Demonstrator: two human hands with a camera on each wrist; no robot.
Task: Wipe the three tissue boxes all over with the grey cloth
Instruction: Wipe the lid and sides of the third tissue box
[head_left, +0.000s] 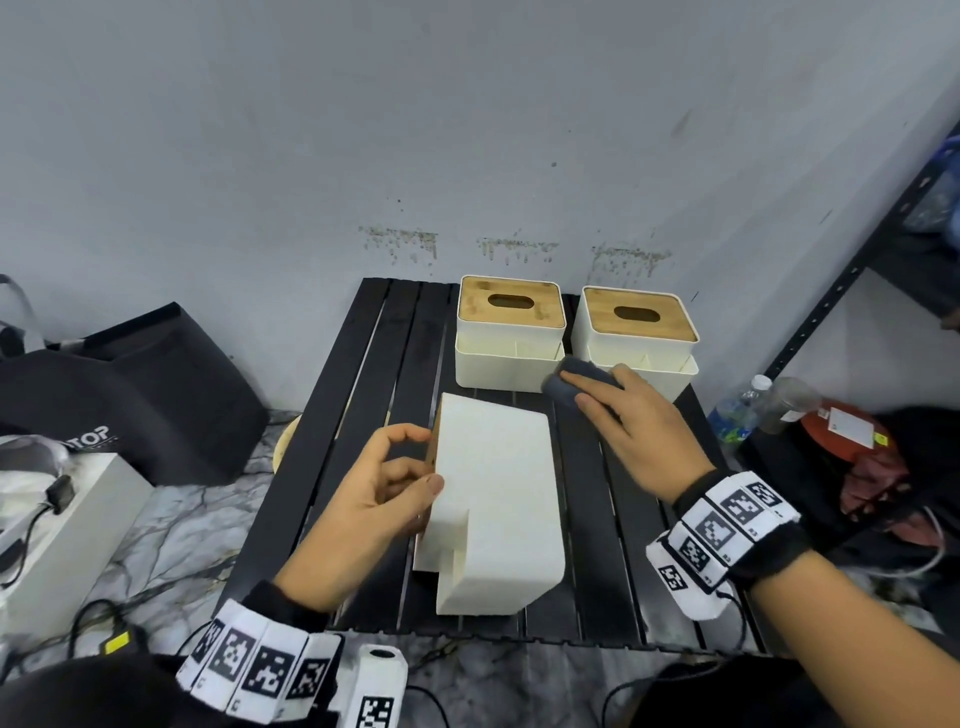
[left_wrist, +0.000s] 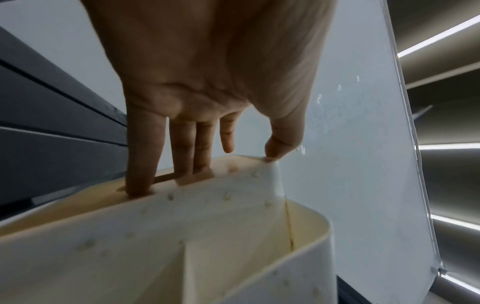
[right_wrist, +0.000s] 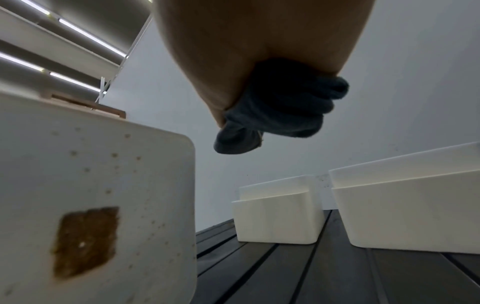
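A cream tissue box (head_left: 498, 499) lies tipped on its side in the middle of the black slatted table (head_left: 353, 395), its wooden lid facing left. My left hand (head_left: 395, 478) grips its left edge, thumb on the upper face and fingers (left_wrist: 140, 164) in the lid slot. The box's side (right_wrist: 91, 195) carries a brown patch and specks. Two more boxes with bamboo lids stand upright at the back, one on the left (head_left: 510, 332) and one on the right (head_left: 639, 338). My right hand (head_left: 623, 410) holds the bunched grey cloth (head_left: 576, 382) (right_wrist: 280, 111) just in front of them, above the table.
Black bags (head_left: 130, 395) and a white box with cables sit on the floor to the left. A black metal shelf (head_left: 852, 280) rises at the right, with plastic bottles (head_left: 743, 410) and a red item beside the table. A grey wall stands right behind the table.
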